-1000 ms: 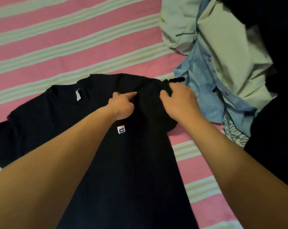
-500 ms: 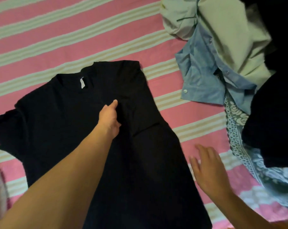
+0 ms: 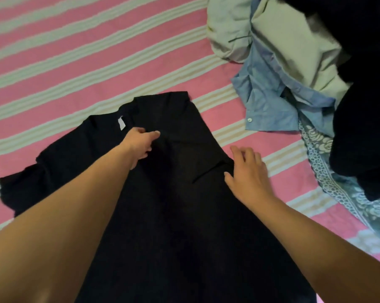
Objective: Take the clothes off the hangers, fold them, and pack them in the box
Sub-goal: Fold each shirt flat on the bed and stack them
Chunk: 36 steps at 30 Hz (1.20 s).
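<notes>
No text, brand, number or sign can be read anywhere in the view. The only label is a small white tag sewn inside the neck of the black T-shirt, and it looks blank, too small and blurred to show any print.
</notes>
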{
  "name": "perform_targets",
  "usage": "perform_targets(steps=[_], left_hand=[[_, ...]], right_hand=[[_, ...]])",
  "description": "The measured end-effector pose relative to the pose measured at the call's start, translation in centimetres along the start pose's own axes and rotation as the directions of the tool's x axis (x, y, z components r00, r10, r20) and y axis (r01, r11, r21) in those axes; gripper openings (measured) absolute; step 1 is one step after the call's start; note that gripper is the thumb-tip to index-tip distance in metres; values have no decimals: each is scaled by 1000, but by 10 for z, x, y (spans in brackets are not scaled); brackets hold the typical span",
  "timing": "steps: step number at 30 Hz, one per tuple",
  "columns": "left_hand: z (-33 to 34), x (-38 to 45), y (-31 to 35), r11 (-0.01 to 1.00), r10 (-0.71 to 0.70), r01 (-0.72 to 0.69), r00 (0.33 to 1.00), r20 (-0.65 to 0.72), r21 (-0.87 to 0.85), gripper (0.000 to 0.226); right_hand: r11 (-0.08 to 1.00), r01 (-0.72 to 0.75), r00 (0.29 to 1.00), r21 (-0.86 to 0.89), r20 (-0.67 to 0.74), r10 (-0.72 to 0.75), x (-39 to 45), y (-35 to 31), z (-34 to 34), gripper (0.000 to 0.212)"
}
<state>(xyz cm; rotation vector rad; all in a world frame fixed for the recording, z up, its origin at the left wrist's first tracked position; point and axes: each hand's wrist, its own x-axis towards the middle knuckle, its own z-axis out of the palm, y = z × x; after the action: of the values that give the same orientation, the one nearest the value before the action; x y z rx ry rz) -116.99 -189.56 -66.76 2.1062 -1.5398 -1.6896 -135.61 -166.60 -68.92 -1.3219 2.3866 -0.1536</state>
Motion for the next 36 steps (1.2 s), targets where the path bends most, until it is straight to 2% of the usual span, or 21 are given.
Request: perform_targets(steps=[2, 5, 8, 11, 12, 15, 18, 20, 21, 23, 25, 26, 29, 31, 33, 34, 36], left_hand=[[5, 17, 28, 976, 120, -116, 993, -10, 184, 66], [29, 39, 67, 877, 230, -252, 968, 104, 409, 62], [56, 49, 90, 873, 256, -304, 951, 173, 382, 62], [73, 61, 108, 903, 328, -353, 935, 138, 245, 27], [77, 66, 114, 903, 346, -368, 929, 134, 222, 22], [91, 82, 123, 846, 376, -412, 911, 169, 340, 31], [103, 91, 111, 775, 409, -445, 894, 182, 449, 36], [102, 92, 98, 803, 411, -465, 885, 217, 374, 45], [98, 89, 88, 785, 456, -514, 857, 240, 344, 54], [88, 81, 64, 626, 619, -646, 753, 226, 437, 64], [71, 65, 28, 436, 752, -639, 646, 134, 634, 60], [58, 54, 8, 425, 767, -603, 636, 85, 675, 58], [-2, 24, -63, 566, 707, -440, 695, -135, 698, 55], [-63, 8, -111, 693, 603, -267, 724, -335, 670, 56], [-131, -9, -155, 841, 424, -83, 715, -556, 534, 59], [-162, -14, -176, 911, 296, -5, 704, -645, 413, 60], [-217, -17, -206, 978, 20, 133, 702, -712, 158, 65]], right_hand=[[996, 71, 995, -46, -69, -74, 17, -6, 6, 59], [988, 132, 977, -77, -159, -143, 36, -8, 19, 38], [973, 215, 948, -87, -221, -229, 45, -3, 27, 28], [993, 115, 946, 39, -310, -97, 44, 12, 26, 18], [996, 69, 942, 60, -333, -45, 44, 17, 25, 15], [997, 63, 942, 35, -331, -48, 46, 26, 21, 8], [998, 67, 954, 17, -295, -59, 48, 28, 17, 13], [998, 35, 960, 49, -278, -20, 44, 20, 11, 37], [996, 63, 958, 65, -285, -42, 42, 12, 7, 48], [972, 229, 939, 47, -272, -209, 42, -11, -1, 56], [905, 424, 890, -45, -162, -425, 50, -33, 0, 56], [876, 471, 872, -105, -97, -480, 57, -42, 2, 58], [863, 450, 890, -231, 28, -456, 80, -64, 11, 69], [878, 396, 918, -270, 79, -389, 94, -78, 21, 72], [899, 316, 948, -304, 146, -284, 107, -88, 34, 73], [905, 269, 960, -329, 165, -225, 110, -92, 39, 73], [930, 161, 983, -332, 142, -120, 108, -109, 44, 74]])
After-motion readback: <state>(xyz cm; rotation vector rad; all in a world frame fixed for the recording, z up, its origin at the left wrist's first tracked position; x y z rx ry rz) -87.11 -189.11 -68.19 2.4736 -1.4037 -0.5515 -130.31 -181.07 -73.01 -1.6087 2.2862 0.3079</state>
